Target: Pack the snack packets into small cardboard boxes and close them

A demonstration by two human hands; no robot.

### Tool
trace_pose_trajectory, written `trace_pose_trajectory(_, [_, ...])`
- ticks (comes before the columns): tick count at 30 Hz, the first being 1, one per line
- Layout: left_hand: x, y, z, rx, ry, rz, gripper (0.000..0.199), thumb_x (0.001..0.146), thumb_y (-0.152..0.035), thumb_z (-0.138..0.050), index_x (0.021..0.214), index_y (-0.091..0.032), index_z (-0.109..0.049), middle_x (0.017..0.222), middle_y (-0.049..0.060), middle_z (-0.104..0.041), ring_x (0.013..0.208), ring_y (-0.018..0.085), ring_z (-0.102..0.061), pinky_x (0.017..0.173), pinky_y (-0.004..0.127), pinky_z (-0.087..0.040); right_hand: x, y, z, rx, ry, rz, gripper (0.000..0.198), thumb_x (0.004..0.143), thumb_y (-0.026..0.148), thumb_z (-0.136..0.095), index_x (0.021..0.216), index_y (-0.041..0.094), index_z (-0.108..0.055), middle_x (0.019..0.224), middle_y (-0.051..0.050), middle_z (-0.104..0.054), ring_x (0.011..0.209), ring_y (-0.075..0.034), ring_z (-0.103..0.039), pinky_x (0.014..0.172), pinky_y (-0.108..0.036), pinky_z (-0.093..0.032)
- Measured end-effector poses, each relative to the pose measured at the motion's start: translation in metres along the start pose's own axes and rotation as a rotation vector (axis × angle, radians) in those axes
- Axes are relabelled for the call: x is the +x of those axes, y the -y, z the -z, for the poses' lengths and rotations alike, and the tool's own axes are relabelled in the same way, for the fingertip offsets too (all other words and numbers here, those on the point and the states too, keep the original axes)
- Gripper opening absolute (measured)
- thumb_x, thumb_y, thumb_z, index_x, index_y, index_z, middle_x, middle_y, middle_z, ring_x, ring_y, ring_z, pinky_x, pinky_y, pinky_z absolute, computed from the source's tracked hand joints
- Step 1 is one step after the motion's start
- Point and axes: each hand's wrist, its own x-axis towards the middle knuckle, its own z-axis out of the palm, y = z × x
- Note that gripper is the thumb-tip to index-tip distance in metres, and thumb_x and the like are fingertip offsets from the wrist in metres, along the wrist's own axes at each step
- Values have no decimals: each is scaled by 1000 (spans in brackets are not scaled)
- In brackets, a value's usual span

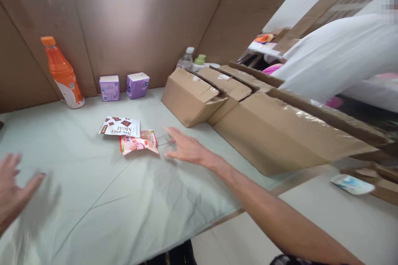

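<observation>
Both hands spread wide, right one just beside the pink packet

The right hand [188, 147] hangs over the cloth with its fingers apart, nothing between them. The left hand [8, 198], blurred and cut by the picture's left side, also has its fingers and thumb apart. A broad stretch of pale green cloth [102, 227] lies between the two — open room for a sideways move. The right side is tighter: cardboard boxes [264, 132] run obliquely beyond the right hand, and the table's front edge passes beneath the right forearm.

The pink packet [138, 145] lies just left of the right fingertips, a narrow strip of cloth apart from them. A white packet [121, 127], its "Super Meal" print upside down, overlaps the pink one's far side. Both are well apart from the left hand.

Farther out, two purple packs, one on the left [109, 89] and one on the right [137, 86], and an orange bottle [64, 72] stand near a tall cardboard screen [149, 20], which bounds the far side. Beyond the boxes, a person in white [336, 54] leans in.
</observation>
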Motion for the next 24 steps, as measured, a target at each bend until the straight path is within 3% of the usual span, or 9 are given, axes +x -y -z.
trace_pose_trajectory(4, [-9,-34,-61,12,259,-233,67,97,-57,-60,156,-29,-47,171,16,-37,151,45,-48,108,58,-60,11,39,-27,4,31,69,93,86,38,-79,168,23,-38,171,-20,-41,130,-33,-68,100,-44,-59])
trace_pose_trajectory(7, [10,-66,-95,-58,383,-281,70,98,-53,-60,161,-28,-42,174,19,-32,152,41,-49,106,54,-61,48,73,-29,-80,24,163,70,96,29,-67,163,22,-47,168,-20,-46,126,-33,-70,95,-42,-60])
trace_pose_trajectory(11, [68,-91,-128,-111,310,-146,82,89,-55,-66,160,-22,-43,171,20,-36,158,42,-39,122,60,-46,114,122,-26,-117,1,221,54,105,18,-52,158,27,-51,159,-11,-57,124,-26,-70,99,-34,-54])
trace_pose_trajectory(15, [103,-95,-141,-90,187,-33,90,87,-55,-60,162,-12,-33,172,27,-24,164,46,-23,129,67,-31,153,144,-19,-146,-42,229,63,102,46,-67,158,25,-49,160,-14,-55,123,-27,-69,101,-37,-53])
trace_pose_trajectory(17, [97,-84,-135,-71,188,19,89,85,-58,-58,158,-12,-39,171,28,-26,161,50,-29,125,70,-37,146,134,-10,-165,-103,241,62,97,53,-73,151,28,-57,161,-10,-56,131,-27,-64,108,-38,-50])
trace_pose_trajectory(19, [78,-63,-123,-26,219,76,85,84,-65,-57,153,-18,-46,171,25,-28,152,50,-44,118,69,-47,124,106,8,-187,-209,197,53,99,48,-72,146,28,-61,164,-7,-53,144,-27,-54,116,-40,-44])
trace_pose_trajectory(21, [54,-36,-110,33,212,81,78,82,-67,-57,147,-23,-53,170,20,-34,150,48,-48,115,66,-52,97,64,34,-210,-304,56,53,100,35,-68,149,18,-59,171,-16,-44,153,-34,-44,122,-49,-38])
trace_pose_trajectory(24, [26,1,-93,73,165,5,65,79,-68,-60,132,-29,-61,153,17,-54,155,50,-41,107,68,-58,67,-2,78,-243,-490,-210,65,103,24,-54,162,2,-40,175,-32,-26,154,-46,-38,120,-64,-32])
